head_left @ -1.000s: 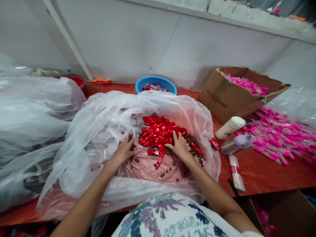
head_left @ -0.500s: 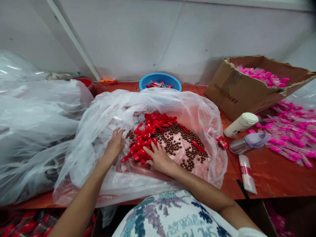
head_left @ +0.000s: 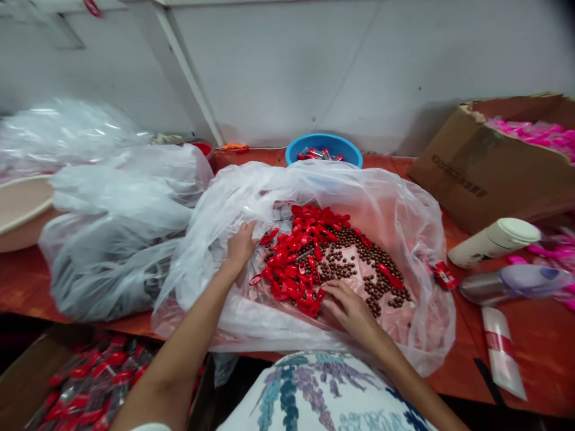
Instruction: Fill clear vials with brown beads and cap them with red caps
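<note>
Inside a spread translucent plastic bag (head_left: pixel 404 203) lies a heap of glossy red plastic pieces (head_left: pixel 287 269), some with loops. Brown round beads or balls (head_left: pixel 372 257) are scattered to its right. My left hand (head_left: pixel 241 244) is at the heap's left side, over clear plastic pieces, its fingers curled together; what they hold, if anything, is hidden. My right hand (head_left: pixel 348 305) lies low at the heap's right edge. Its fingers are stretched out and apart, the tips beside the nearest red pieces, with nothing gripped.
Behind the bag stands a blue basin (head_left: pixel 323 140) with red-capped pieces. On the right are a cardboard box (head_left: pixel 467 167), a white bottle (head_left: pixel 494 242), a purple-lidded cup (head_left: pixel 530 280) and a plastic roll (head_left: pixel 502 350). Filled bags (head_left: pixel 117 227) crowd the left; red-capped items (head_left: pixel 94 377) fill a box below.
The view has swung left, so things appear farther right. My right hand has drawn back slightly from the red heap, which looks more spread out. My left hand's fingers have curled in.
</note>
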### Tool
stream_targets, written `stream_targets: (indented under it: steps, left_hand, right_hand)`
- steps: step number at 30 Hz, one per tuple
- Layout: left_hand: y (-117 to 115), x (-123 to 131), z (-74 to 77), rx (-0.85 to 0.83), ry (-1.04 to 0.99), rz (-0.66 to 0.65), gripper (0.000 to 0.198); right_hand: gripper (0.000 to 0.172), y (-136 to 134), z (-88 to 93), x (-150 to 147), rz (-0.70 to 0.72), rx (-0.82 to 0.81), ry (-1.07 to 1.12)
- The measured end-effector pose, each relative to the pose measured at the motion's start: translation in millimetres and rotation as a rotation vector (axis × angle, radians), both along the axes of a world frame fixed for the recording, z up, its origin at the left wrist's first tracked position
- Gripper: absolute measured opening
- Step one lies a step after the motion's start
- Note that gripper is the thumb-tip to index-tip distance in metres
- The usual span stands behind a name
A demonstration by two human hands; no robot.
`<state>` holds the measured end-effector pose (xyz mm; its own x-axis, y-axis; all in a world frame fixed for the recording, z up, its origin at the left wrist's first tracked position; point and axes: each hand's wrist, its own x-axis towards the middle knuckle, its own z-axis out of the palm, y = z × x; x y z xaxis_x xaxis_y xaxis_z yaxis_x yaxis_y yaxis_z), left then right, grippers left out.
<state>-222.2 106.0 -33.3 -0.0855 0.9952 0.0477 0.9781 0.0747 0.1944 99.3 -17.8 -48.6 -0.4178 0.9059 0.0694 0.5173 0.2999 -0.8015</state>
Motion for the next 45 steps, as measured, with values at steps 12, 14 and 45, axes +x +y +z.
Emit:
stream_targets:
  steps: [12, 14, 45]
  left_hand:
    - [5, -10, 0.9, -0.049, 0.132, -0.124, 0.056]
    - [7, -10, -2.2, -0.047, 0.133, -0.168, 0.058]
    - [-83, 172, -21.7, -0.301, -1.271, -0.209, 0.041]
  right_hand:
    - [0.027, -3, -6.6, -9, 0.086, -0.019, 0.06]
    - [0.027, -3, -7.4, -8, 0.091, -0.007, 0.075]
    - [0.035, 20, 0.2, 52, -0.061, 0.142, -0.16]
